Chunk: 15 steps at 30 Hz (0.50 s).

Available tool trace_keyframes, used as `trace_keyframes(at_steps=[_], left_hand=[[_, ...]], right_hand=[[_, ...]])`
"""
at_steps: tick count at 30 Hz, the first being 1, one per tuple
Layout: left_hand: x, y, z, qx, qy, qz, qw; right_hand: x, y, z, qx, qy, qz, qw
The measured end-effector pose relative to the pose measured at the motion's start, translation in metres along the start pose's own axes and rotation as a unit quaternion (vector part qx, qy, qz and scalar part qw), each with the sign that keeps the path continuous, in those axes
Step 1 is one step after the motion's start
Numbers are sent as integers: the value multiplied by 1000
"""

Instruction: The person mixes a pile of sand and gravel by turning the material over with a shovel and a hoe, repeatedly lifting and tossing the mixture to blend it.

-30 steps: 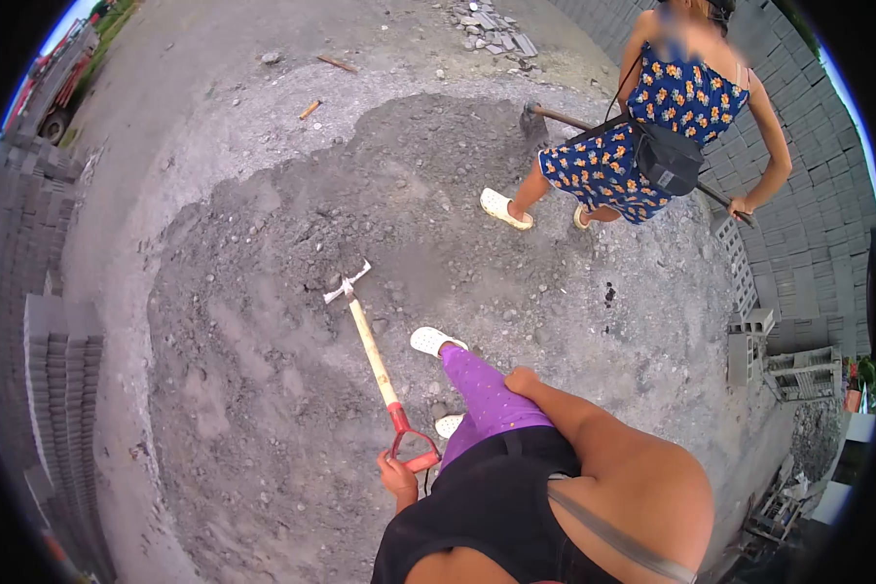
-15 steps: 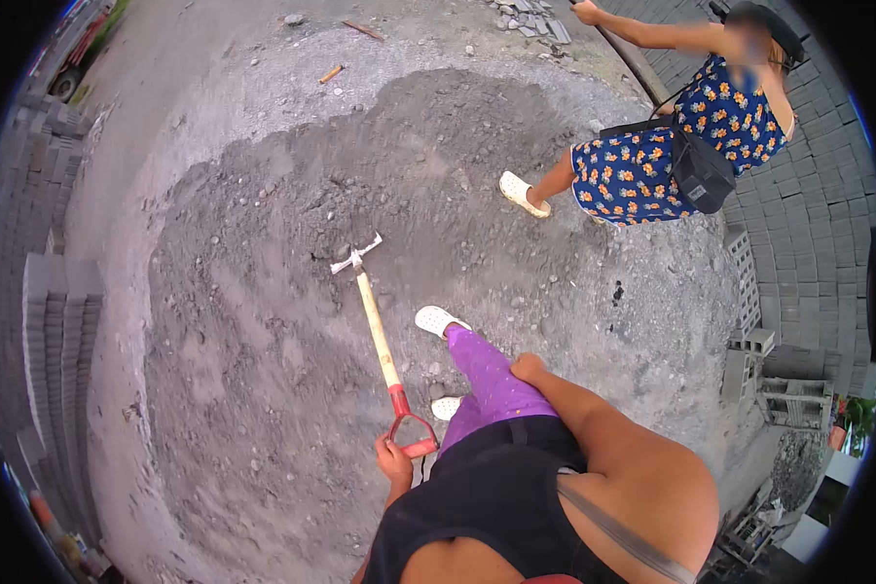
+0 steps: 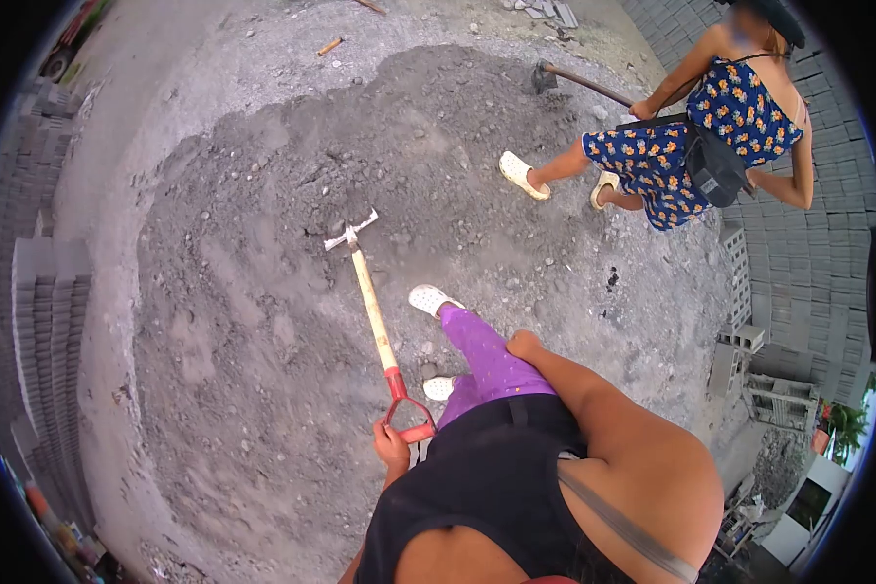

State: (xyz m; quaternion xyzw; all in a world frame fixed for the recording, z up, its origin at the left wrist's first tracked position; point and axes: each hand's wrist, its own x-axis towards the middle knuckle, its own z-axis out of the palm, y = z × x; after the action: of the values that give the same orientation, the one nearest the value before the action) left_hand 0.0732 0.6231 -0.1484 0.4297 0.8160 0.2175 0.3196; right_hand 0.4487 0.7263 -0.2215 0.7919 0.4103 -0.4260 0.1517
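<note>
A shovel (image 3: 372, 307) with a pale wooden shaft and a red D-shaped grip leans over a broad spread of grey sand-like mix (image 3: 253, 321). Its whitish blade edge shows at the far end, with the lower blade hidden in the mix. My left hand (image 3: 391, 445) is wrapped round the side of the red grip. On the thigh of my purple trousers (image 3: 492, 362) rests my right hand (image 3: 524, 345), away from the shovel; its fingers are hidden. My white clogs (image 3: 430, 300) stand on the mix to the right of the shaft.
A co-worker (image 3: 740, 112) in a blue flowered dress stands at upper right, one hand on a long-handled tool (image 3: 589, 86) whose dark blade touches the mix. Stacked grey blocks (image 3: 54, 326) line the left; more blocks (image 3: 808, 243) stand right. A short stick (image 3: 330, 46) lies beyond.
The co-worker's tool has swung down into view, its blade now at the mix, and their other arm is bent at their side. My hands keep their places on grip and thigh; the view shifted slightly.
</note>
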Motion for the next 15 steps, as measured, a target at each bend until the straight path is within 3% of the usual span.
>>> trace_keyframes(at_steps=[4,6,10,13,15], left_hand=[[-2,-5,1,-6,-4,-3,1000],[-4,-7,0,-6,2,2,1000],[0,0,2,-46,-1,-1,999],[2,-2,2,-50,-37,-48,997],[2,4,1,-41,-23,-25,999]], right_hand=[[0,-2,-3,-10,6,-7,1000],[-5,-7,-12,-15,-78,-11,997],[-10,-12,-12,-1,-12,20,1000],[-9,-11,-12,-8,-7,8,1000],[-6,-10,-9,-18,-36,-4,999]])
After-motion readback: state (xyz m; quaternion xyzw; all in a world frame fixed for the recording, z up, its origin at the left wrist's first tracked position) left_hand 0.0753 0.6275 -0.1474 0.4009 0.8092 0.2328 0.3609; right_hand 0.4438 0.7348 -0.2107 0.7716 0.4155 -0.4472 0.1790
